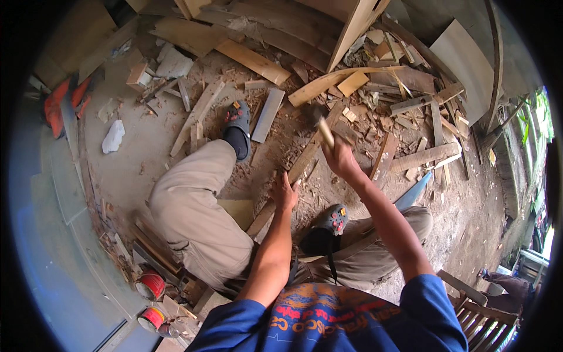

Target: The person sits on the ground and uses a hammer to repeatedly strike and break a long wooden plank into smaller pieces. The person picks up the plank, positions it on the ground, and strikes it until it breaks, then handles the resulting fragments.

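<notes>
A long narrow wooden board (308,157) slants across the floor between my feet. My left hand (285,192) grips it near its middle, fingers over one edge and thumb at the other. My right hand (340,159) is closed around the pale wooden handle (326,132) of a tool above the board's far part. The tool's dark head is blurred, so I cannot tell whether it is a hammer or a hatchet. Wood chips (305,126) lie thickly around the board's far end.
Scrap wood (404,88) is heaped at the far right. A blue handsaw-like tool (415,190) lies beside my right leg. Red cans (150,285) stand at the lower left, near a blue-grey panel (70,234). A slatted wooden seat (484,322) is at the lower right.
</notes>
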Action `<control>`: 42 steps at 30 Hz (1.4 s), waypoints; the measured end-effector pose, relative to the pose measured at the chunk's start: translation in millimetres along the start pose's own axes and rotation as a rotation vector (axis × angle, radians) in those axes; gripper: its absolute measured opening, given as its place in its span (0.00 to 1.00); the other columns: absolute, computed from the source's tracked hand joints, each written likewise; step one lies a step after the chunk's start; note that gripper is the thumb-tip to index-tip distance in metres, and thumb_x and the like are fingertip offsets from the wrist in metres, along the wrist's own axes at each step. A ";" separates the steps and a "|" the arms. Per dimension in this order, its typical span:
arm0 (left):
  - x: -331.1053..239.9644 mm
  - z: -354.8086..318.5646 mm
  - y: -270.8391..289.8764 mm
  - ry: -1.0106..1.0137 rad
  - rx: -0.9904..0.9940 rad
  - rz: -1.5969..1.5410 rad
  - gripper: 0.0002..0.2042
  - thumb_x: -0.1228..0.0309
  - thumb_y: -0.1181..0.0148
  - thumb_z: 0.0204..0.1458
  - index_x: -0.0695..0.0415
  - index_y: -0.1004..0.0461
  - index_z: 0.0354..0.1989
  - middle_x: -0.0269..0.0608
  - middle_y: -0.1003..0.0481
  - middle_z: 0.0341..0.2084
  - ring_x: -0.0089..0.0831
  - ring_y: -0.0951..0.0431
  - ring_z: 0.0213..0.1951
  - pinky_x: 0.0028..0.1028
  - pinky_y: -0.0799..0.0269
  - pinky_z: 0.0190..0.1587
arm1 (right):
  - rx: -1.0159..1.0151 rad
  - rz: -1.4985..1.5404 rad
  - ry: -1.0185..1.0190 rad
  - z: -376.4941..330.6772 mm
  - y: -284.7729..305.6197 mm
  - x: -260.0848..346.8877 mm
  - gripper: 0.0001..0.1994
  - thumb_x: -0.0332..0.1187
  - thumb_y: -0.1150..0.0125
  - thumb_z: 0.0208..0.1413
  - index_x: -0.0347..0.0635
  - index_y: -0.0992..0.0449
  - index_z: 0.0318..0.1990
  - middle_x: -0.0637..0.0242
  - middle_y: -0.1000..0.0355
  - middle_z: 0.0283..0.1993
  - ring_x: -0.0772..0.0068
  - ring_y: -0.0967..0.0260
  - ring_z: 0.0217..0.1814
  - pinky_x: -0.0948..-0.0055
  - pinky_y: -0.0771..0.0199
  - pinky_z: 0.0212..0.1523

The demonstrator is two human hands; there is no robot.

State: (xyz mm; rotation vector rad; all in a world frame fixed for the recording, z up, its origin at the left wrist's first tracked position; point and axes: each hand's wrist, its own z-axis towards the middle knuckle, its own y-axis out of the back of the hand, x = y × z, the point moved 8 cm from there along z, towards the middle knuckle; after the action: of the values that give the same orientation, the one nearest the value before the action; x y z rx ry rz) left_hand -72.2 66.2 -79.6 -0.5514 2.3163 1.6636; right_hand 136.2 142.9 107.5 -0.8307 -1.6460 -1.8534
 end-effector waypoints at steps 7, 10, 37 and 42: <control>10.8 1.7 -7.6 0.105 0.161 -0.059 0.34 0.45 0.49 0.55 0.44 0.48 0.68 0.46 0.49 0.68 0.51 0.46 0.66 0.65 0.53 0.59 | 0.310 0.002 -0.462 -12.9 12.4 -6.9 0.30 0.56 0.53 0.62 0.33 0.28 0.25 0.54 0.30 0.20 0.56 0.29 0.22 0.59 0.32 0.25; 12.0 0.7 -3.1 0.108 0.150 -0.096 0.34 0.47 0.47 0.55 0.45 0.48 0.68 0.44 0.48 0.68 0.51 0.46 0.65 0.65 0.55 0.60 | 0.249 0.264 -0.507 16.4 27.6 35.8 0.32 0.62 0.59 0.62 0.39 0.31 0.25 0.72 0.39 0.18 0.78 0.41 0.18 0.70 0.41 0.19; -2.2 -3.8 -7.5 0.083 0.163 -0.013 0.34 0.47 0.46 0.54 0.43 0.48 0.68 0.45 0.45 0.66 0.53 0.44 0.64 0.64 0.52 0.59 | 0.340 -0.152 -0.405 -53.4 4.5 -37.0 0.36 0.61 0.59 0.62 0.30 0.25 0.27 0.50 0.31 0.17 0.58 0.26 0.25 0.53 0.32 0.27; -2.4 -3.8 3.7 0.094 0.168 -0.071 0.36 0.45 0.46 0.53 0.42 0.49 0.68 0.48 0.45 0.66 0.54 0.43 0.64 0.64 0.52 0.60 | 0.074 0.154 -0.319 -11.4 28.9 56.8 0.32 0.56 0.55 0.63 0.28 0.26 0.29 0.42 0.33 0.19 0.41 0.29 0.25 0.49 0.33 0.31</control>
State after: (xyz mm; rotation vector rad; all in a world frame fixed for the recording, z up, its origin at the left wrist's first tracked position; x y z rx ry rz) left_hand -71.5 64.0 -74.2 -0.6804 2.4423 1.4239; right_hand 117.8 128.8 167.9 -1.2347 -1.7693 -1.6078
